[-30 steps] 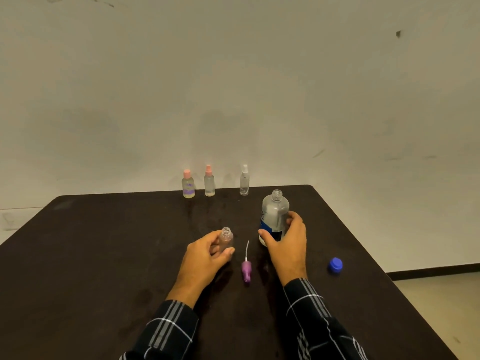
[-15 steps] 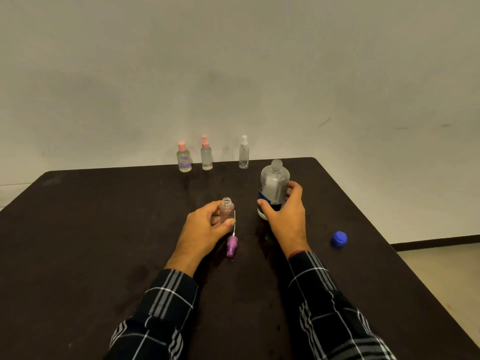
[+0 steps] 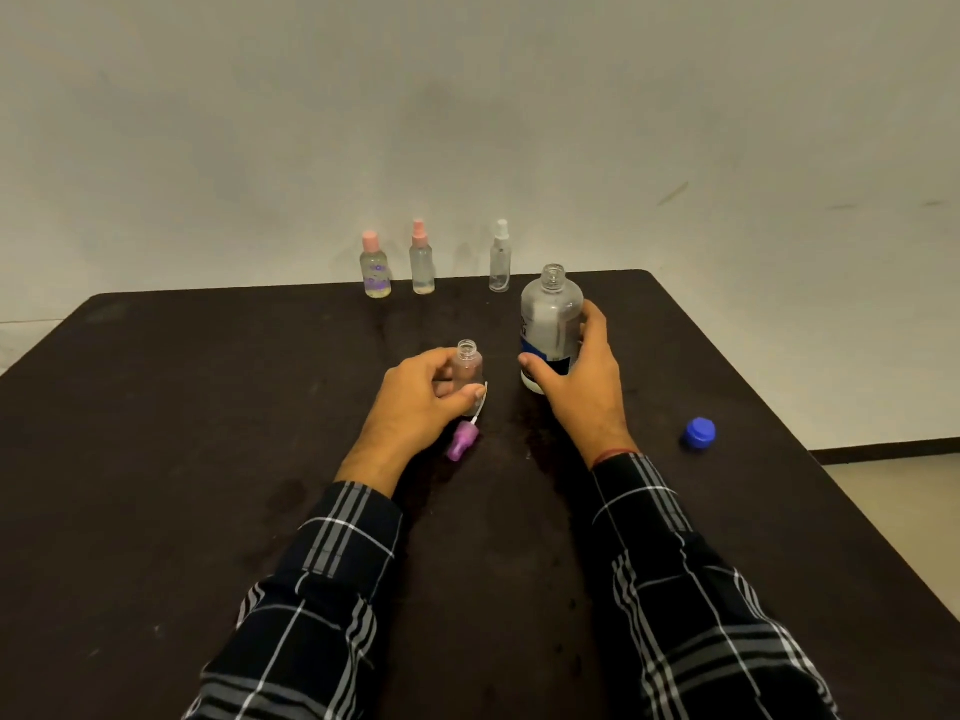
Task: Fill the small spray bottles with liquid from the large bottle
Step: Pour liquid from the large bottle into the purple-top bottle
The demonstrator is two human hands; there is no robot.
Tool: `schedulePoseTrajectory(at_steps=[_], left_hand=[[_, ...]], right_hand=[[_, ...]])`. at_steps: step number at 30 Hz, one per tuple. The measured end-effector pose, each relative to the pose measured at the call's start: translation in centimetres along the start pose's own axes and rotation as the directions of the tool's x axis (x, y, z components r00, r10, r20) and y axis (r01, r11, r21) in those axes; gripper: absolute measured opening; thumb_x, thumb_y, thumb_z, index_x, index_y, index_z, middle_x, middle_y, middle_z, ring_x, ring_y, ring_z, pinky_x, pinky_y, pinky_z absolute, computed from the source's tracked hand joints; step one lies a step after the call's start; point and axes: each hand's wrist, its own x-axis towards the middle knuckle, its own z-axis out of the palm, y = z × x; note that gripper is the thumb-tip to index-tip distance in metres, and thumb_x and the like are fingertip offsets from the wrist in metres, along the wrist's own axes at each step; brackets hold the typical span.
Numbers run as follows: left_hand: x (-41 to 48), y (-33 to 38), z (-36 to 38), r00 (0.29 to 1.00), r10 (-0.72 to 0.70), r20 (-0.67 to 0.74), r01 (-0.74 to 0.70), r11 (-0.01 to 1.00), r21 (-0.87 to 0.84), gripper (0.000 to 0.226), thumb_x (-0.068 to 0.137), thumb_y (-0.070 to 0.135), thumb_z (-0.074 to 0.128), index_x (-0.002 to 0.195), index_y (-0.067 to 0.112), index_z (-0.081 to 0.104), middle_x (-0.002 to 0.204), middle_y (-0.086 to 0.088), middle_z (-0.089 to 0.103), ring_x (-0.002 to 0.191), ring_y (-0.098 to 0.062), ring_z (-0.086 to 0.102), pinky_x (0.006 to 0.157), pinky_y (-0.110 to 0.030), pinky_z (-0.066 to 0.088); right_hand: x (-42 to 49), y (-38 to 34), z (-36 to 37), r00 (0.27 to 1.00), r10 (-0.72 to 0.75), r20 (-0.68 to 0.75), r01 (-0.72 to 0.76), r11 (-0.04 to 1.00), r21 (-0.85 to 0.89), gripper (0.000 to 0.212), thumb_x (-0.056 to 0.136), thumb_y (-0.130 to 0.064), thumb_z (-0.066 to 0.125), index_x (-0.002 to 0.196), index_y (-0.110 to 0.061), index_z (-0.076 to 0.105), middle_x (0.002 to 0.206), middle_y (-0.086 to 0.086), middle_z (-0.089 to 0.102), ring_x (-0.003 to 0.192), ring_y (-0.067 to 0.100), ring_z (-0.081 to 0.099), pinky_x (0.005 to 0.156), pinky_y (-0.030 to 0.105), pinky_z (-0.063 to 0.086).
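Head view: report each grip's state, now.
Left grip: holding the small uncapped bottle.
Right grip: holding the large bottle.

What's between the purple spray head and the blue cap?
Head view: only the right hand, gripping the large bottle; the rest is bare table.

Four small bottles, one large bottle, one blue cap, one sprayer
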Motion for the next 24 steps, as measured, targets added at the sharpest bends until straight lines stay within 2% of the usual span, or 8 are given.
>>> schedulePoseTrajectory(at_steps=[3, 6, 8, 10, 13, 16, 20, 24], left_hand=[[-0.06, 0.05, 0.19, 0.999, 0.003, -0.044, -0.003, 1.0, -0.016, 0.041, 0.087, 0.018, 0.079, 0.125, 0.025, 0.068, 0.101, 0.013, 0.073, 0.082, 0.019, 0.065, 0.071, 0.001, 0.046], [-0.04, -0.02, 0.43, 0.997, 0.008, -0.077, -0.008, 1.0, -0.006, 0.043, 0.085, 0.023, 0.081, 0.125, 0.03, 0.067, 0.102, 0.016, 0.072, 0.088, 0.012, 0.068, 0.086, -0.012, 0.054], [0.04, -0.01, 0.56, 0.996, 0.015, -0.084, -0.017, 0.999, -0.032, 0.046, 0.084, 0.021, 0.082, 0.127, 0.031, 0.066, 0.101, 0.018, 0.071, 0.089, 0.009, 0.07, 0.09, -0.019, 0.056], [0.09, -0.02, 0.62, 0.996, 0.038, -0.078, -0.043, 0.997, -0.059, 0.053, 0.084, 0.016, 0.082, 0.131, 0.033, 0.063, 0.102, 0.019, 0.071, 0.091, 0.009, 0.07, 0.089, -0.018, 0.056], [0.27, -0.26, 0.73, 0.995, 0.052, -0.086, -0.06, 0.995, -0.086, 0.053, 0.083, 0.014, 0.082, 0.129, 0.035, 0.064, 0.105, 0.014, 0.073, 0.093, 0.006, 0.071, 0.093, -0.024, 0.057], [0.41, -0.38, 0.83, 0.995, 0.045, -0.093, -0.055, 0.993, -0.102, 0.053, 0.083, 0.015, 0.083, 0.129, 0.032, 0.065, 0.109, 0.009, 0.074, 0.094, 0.004, 0.072, 0.094, -0.025, 0.058], [0.52, -0.4, 0.92, 0.993, 0.043, -0.108, -0.055, 0.992, -0.111, 0.054, 0.082, 0.015, 0.083, 0.13, 0.03, 0.065, 0.111, 0.009, 0.073, 0.095, 0.002, 0.072, 0.094, -0.026, 0.058], [0.5, -0.41, 1.0, 0.994, 0.032, -0.107, -0.044, 0.993, -0.11, 0.054, 0.082, 0.015, 0.084, 0.13, 0.03, 0.065, 0.11, 0.011, 0.073, 0.095, 0.003, 0.072, 0.094, -0.027, 0.058]], right_hand=[[-0.01, -0.15, 0.02, 0.999, -0.053, -0.004, 0.053, 0.998, -0.035, 0.079, 0.079, -0.023, 0.084, 0.144, -0.029, 0.04, 0.137, -0.009, 0.054, 0.126, 0.006, 0.049, 0.103, 0.021, 0.042], [0.14, 0.04, 0.0, 0.995, -0.098, -0.003, 0.097, 0.992, -0.08, 0.08, 0.079, -0.02, 0.082, 0.147, -0.029, 0.04, 0.138, -0.008, 0.053, 0.125, 0.004, 0.048, 0.102, 0.017, 0.04], [0.33, 0.28, 0.01, 0.994, -0.108, 0.001, 0.107, 0.987, -0.118, 0.083, 0.08, -0.019, 0.082, 0.149, -0.031, 0.038, 0.14, -0.008, 0.051, 0.124, -0.002, 0.044, 0.102, 0.012, 0.036], [0.39, 0.37, 0.08, 0.993, -0.121, 0.011, 0.121, 0.979, -0.164, 0.085, 0.08, -0.018, 0.082, 0.15, -0.036, 0.035, 0.141, -0.008, 0.049, 0.124, -0.002, 0.043, 0.106, 0.019, 0.038], [0.25, 0.31, 0.25, 0.984, -0.173, 0.048, 0.18, 0.951, -0.251, 0.083, 0.08, -0.018, 0.08, 0.147, -0.04, 0.035, 0.139, -0.007, 0.049, 0.129, 0.014, 0.047, 0.106, 0.044, 0.047], [0.06, 0.01, 0.37, 0.975, -0.205, 0.086, 0.222, 0.913, -0.344, 0.079, 0.082, -0.015, 0.078, 0.145, -0.041, 0.037, 0.139, -0.005, 0.048, 0.131, 0.019, 0.044, 0.104, 0.047, 0.048], [0.12, -0.1, 0.18, 0.969, -0.238, 0.069, 0.244, 0.868, -0.433, 0.076, 0.083, -0.009, 0.075, 0.146, -0.034, 0.042, 0.138, 0.0, 0.048, 0.131, 0.022, 0.042, 0.107, 0.046, 0.046], [0.22, 0.13, 0.12, 0.964, -0.261, 0.044, 0.248, 0.831, -0.499, 0.077, 0.083, -0.009, 0.075, 0.146, -0.036, 0.042, 0.138, 0.001, 0.048, 0.132, 0.022, 0.042, 0.105, 0.054, 0.046]])
